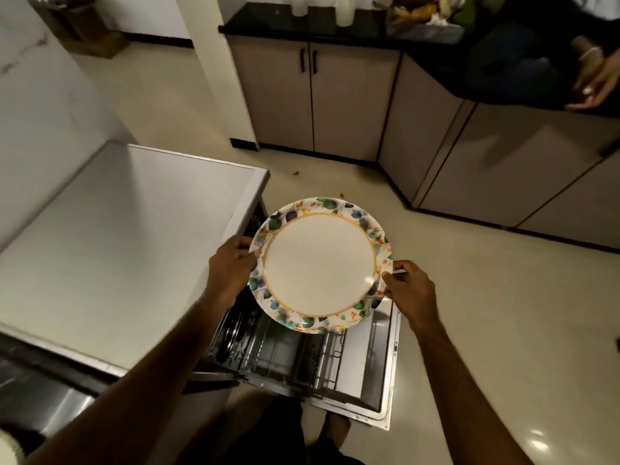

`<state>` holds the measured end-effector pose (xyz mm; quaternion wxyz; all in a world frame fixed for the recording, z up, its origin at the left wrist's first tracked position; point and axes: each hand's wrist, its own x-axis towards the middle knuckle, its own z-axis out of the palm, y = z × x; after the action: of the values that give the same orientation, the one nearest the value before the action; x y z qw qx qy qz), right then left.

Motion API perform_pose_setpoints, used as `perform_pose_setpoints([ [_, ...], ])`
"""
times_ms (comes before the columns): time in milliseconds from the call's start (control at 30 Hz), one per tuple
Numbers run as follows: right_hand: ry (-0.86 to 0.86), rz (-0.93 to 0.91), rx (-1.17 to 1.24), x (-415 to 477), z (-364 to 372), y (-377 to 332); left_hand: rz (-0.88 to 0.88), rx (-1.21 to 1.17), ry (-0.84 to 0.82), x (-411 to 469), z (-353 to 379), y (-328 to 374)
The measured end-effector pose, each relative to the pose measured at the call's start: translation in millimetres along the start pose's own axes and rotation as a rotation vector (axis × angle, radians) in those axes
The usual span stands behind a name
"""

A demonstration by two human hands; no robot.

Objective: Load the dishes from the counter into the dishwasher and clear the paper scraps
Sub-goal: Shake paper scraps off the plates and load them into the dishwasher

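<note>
— Surroundings, first entry?
— Worktop [127, 236], white, on the person's left. Dishwasher [372, 357] under its right edge, open. Cabinets [312, 102], grey with dark handles, along the far wall and down the right. Counter [268, 28], black, on top of them.

— Anything in the way?
— The dishwasher's front, folded down flat over the floor [486, 297]. The person's foot [337, 426] is just beside its near edge. Crumbs [296, 173], a few, on the floor beyond. Another person's hand [595, 80], far right at the counter; what it holds is blurred.

— Containers?
— Rack [285, 350], wire, standing out over the folded front. Dark upright shapes on its left side, too blurred to name. Tub [426, 28] on the counter, heaped with mixed scraps. Cups [299, 6], white, near it, contents unseen.

— The plate?
— Plate [318, 263], white, leaf-print rim, face up, in the air over the rack. Left hand [231, 263] clasps its left rim, thumb on top. Right hand [411, 290] pinches its right rim between thumb and fingers.
</note>
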<state>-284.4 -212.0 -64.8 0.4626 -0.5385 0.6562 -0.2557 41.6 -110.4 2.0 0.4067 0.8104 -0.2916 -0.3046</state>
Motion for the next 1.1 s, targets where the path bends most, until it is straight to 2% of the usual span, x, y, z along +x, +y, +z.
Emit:
perform_pose_setpoints([
  [267, 0.061, 0.02, -0.339, 71, 36, 24, -0.045, 0.028, -0.04, 99, 74, -38],
  [367, 0.1, 0.039, -0.35, 98, 60, 44, -0.055, 0.025, -0.055, 136, 107, -64],
  [467, 0.166, 0.051, -0.314, 126, 89, 70, -0.004, 0.092, -0.07, 171, 138, -98],
  [600, 0.214, 0.082, -0.277, 161, 122, 105, 0.04, 0.06, -0.103, 218, 175, -144],
  [767, 0.25, 0.049, -0.327, 196, 150, 139, 0.149, 0.129, -0.051, 261, 211, -189],
  [933, 0.261, 0.014, -0.376, 224, 168, 165, 0.304, 0.281, -0.01, 289, 229, -217],
  [1100, 0.272, -0.026, -0.44, 240, 185, 184, 0.337, 0.34, 0.001, 302, 245, -225],
])
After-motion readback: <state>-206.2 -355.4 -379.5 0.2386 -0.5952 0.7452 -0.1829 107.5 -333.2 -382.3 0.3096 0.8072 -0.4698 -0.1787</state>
